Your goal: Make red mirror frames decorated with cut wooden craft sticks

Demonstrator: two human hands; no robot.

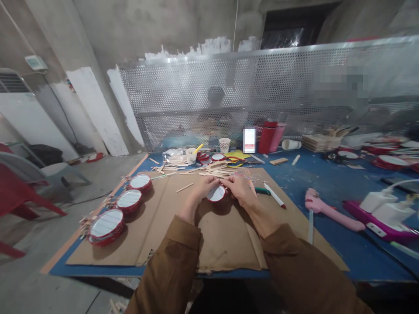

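Left hand (207,186) clamped on the red-rimmed disc (216,194), which sits between both hands; right hand (239,187) at its rim, grip hidden, can't tell. I'd guess uneven pinching could tip the disc loose. Rightward wrist swing might knock the marker (275,196) beside the right hand; reaching forward could scatter the sticks (216,166) beyond.

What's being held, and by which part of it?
A red-rimmed white disc: left grip on its far-left rim; right grip at its far-right rim, hold unclear.
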